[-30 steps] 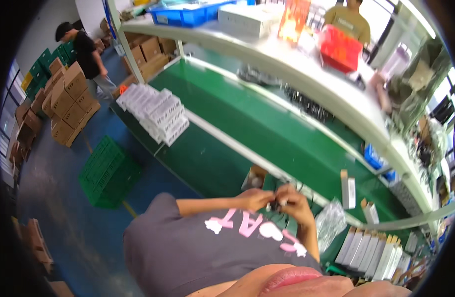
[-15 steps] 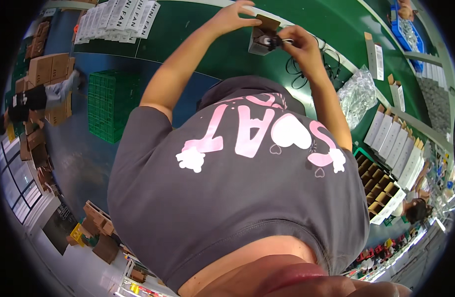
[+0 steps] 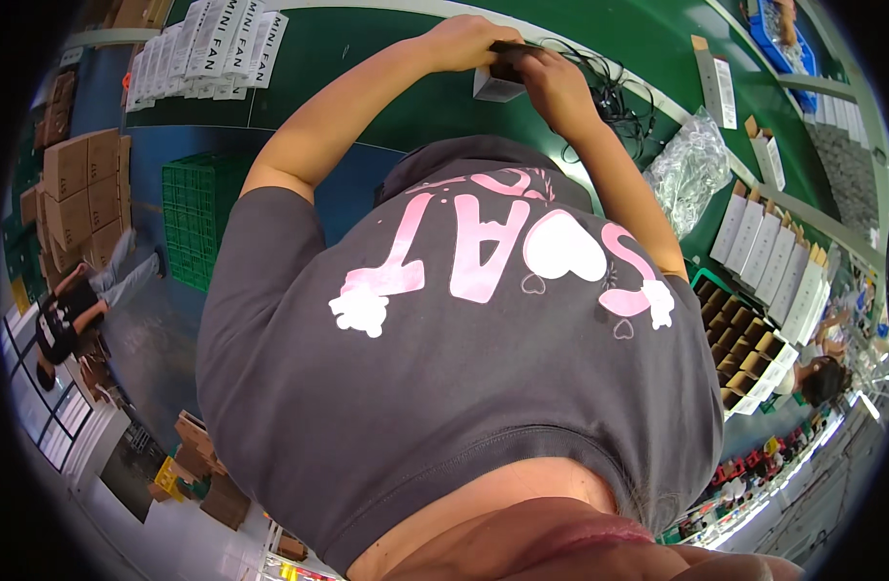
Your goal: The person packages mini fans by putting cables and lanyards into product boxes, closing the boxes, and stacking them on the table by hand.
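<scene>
A small white carton (image 3: 499,87) with a brown inside stands on the green worktop (image 3: 367,48) at the far edge of my reach. My left hand (image 3: 464,44) is closed on its upper left side, fingers at the dark flap. From the right, my right hand (image 3: 557,89) grips the same carton at its top, with fingers bent over the opening. The two hands nearly meet there, and they hide most of the opening and whatever is inside. Just right of my right hand lies a tangle of black cables (image 3: 614,102).
Stacked white printed cartons (image 3: 207,48) lie far left. Clear plastic bags (image 3: 691,174) and an upright open carton (image 3: 715,87) are on the right, near a row of white cartons (image 3: 764,257). A green crate (image 3: 197,218) stands on the floor; a person (image 3: 72,310) is farther left.
My left hand has come down onto the carton. My right hand has moved left to its top, and the dark cable bundle it held is no longer visible there. The person at left has moved.
</scene>
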Demonstrator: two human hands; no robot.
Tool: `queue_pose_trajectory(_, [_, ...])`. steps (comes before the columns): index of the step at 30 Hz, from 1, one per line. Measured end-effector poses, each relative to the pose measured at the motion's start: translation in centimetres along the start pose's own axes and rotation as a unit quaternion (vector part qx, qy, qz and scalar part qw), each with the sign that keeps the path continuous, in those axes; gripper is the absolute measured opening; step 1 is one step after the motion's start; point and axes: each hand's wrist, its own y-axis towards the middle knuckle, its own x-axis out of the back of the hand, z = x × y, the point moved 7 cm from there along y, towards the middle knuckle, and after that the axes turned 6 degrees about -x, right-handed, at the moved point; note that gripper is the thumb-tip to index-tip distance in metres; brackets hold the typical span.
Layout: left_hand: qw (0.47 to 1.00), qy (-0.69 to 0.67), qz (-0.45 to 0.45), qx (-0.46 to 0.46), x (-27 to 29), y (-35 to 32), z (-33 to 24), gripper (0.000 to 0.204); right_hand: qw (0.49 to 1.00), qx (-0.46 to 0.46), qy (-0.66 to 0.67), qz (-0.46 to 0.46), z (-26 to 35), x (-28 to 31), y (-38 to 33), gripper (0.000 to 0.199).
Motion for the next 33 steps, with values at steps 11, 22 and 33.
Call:
queue_pose_trajectory(11, [0.999, -0.005, 0.008, 0.044, 0.3, -0.1, -0.2, 0.035, 0.989, 0.078, -0.109, 0.067, 2.7, -1.5, -1.5, 0.024])
queue_pose_trajectory(22, [0.931, -0.333, -0.097, 0.115, -1.4, -4.2, 3.3, 0.048, 0.985, -0.051, 0.025, -0.16, 1.1, 3.3, -4.5, 0.035])
queue_pose_trajectory(33, [0.886, -0.152, -0.438, 0.009, -3.8, -5.9, -0.8, 0.032, 0.968, -0.094, 0.21, -0.099, -2.1, -3.1, -4.9, 0.048])
